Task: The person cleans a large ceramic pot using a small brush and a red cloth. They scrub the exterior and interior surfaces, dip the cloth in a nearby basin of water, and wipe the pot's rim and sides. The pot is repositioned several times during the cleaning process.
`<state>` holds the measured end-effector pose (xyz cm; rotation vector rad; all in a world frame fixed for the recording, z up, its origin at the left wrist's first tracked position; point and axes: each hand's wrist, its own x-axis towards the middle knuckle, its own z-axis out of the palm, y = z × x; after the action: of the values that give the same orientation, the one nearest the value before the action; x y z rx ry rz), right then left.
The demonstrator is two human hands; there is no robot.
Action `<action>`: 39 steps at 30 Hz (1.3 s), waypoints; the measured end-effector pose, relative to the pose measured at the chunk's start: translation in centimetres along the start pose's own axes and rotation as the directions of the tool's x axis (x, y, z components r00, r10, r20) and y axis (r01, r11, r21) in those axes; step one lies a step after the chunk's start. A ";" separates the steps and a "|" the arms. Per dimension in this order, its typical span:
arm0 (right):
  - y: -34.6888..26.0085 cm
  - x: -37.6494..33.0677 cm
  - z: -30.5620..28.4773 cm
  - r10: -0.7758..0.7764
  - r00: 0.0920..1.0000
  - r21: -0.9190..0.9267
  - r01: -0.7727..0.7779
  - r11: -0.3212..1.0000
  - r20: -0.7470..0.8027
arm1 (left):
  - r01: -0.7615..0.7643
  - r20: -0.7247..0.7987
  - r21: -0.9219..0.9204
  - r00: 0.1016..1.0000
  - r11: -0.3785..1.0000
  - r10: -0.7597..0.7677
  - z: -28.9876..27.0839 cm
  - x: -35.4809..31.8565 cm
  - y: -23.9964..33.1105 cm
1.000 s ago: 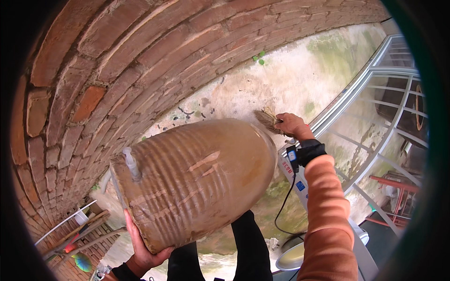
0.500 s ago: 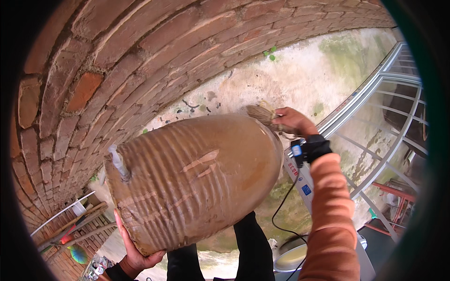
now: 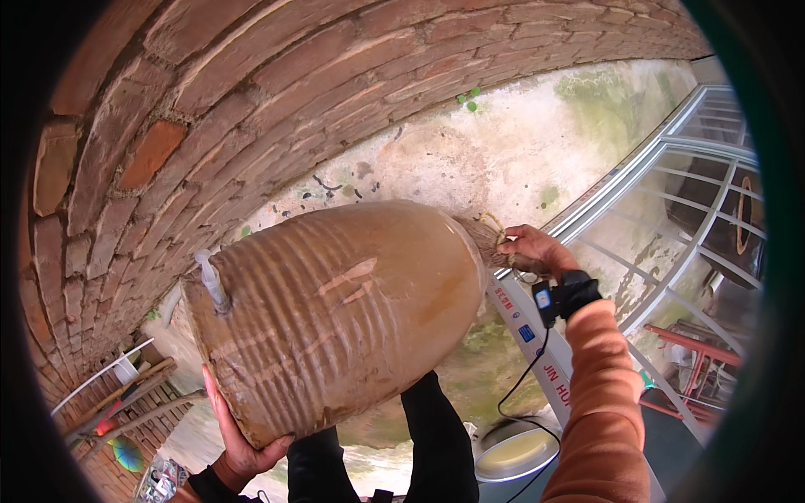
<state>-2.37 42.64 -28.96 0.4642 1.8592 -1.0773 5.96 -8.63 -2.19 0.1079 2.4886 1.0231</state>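
Observation:
A large brown glazed earthenware jar [image 3: 344, 310] with a ribbed side is tilted over in front of my legs, its rounded base to the right. From the ribbed side near the mouth end sticks a clear plastic spout [image 3: 213, 283]. My left hand [image 3: 250, 448] grips the rim at the lower left, thumb on one side and fingers along the edge. My right hand [image 3: 537, 249] is closed round a bundled fibre brush [image 3: 480, 238], whose bristles meet the jar's base. The bristle tips are partly hidden behind the base.
A brick wall [image 3: 293, 92] runs along the left and far side. At right stand a metal-framed glazed panel [image 3: 662, 226] and a long light-grey box or beam with printing [image 3: 537, 344]. A pale basin [image 3: 516, 453] sits low, beside a black cable [image 3: 524, 386] hanging from my right wrist.
My right hand has moved the brush down and slightly right, from the upper edge of the jar's base round to its end. My left hand keeps its hold on the rim.

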 end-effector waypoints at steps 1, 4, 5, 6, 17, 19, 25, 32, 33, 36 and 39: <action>0.3 -0.1 0.4 0.009 0.997 -0.118 -0.018 0.993 -0.083 | -0.004 -0.011 -0.020 1.000 1.000 0.004 0.2 0.0 0.1; 0.9 0.0 1.0 0.045 0.993 0.148 -0.028 0.989 -0.108 | 0.017 -0.025 -0.028 1.000 0.999 -0.018 0.8 -0.1 0.4; 1.0 0.0 1.1 0.046 0.994 0.158 -0.029 0.987 -0.100 | 0.031 -0.030 -0.028 0.999 0.999 -0.032 0.9 -0.3 0.5; 1.1 -0.2 0.8 0.037 0.995 0.160 -0.021 0.987 -0.098 | 0.026 -0.046 -0.049 0.999 0.998 -0.028 1.2 -0.3 0.6; 0.1 -2.7 -0.1 0.038 0.991 0.104 -0.024 0.994 -0.132 | -0.029 -0.148 0.033 0.988 0.999 0.033 3.0 -1.2 1.6; -0.2 -3.2 -0.5 0.120 0.992 0.128 -0.115 0.985 -0.029 | -0.003 -0.166 0.020 0.986 1.000 0.007 3.4 -1.3 1.9; 0.2 -3.7 -0.5 0.012 0.991 0.216 0.016 0.976 -0.132 | 0.065 -0.245 -0.103 0.965 0.993 -0.089 4.4 -1.7 2.4; 0.6 -2.4 -1.4 -0.083 0.996 0.019 0.084 0.996 -0.035 | 0.112 -0.321 -0.145 0.934 0.983 -0.154 5.3 -0.8 3.9; 0.4 -2.2 -1.7 -0.141 0.989 0.028 0.142 0.989 -0.040 | 0.109 -0.328 -0.147 0.932 0.983 -0.153 5.8 -0.7 4.6; -1.1 -2.0 -1.8 -0.062 0.972 0.143 0.096 0.985 -0.226 | 0.133 -0.369 -0.165 0.911 0.977 -0.186 5.2 0.1 4.9; -2.0 -2.1 -1.7 -0.093 0.987 0.019 0.096 0.995 -0.134 | 0.176 -0.378 -0.236 0.889 0.956 -0.258 4.9 0.4 5.1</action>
<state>-3.52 43.16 -25.88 0.4764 2.0035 -1.1589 7.26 -1.73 -1.91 -0.4855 2.6569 1.2897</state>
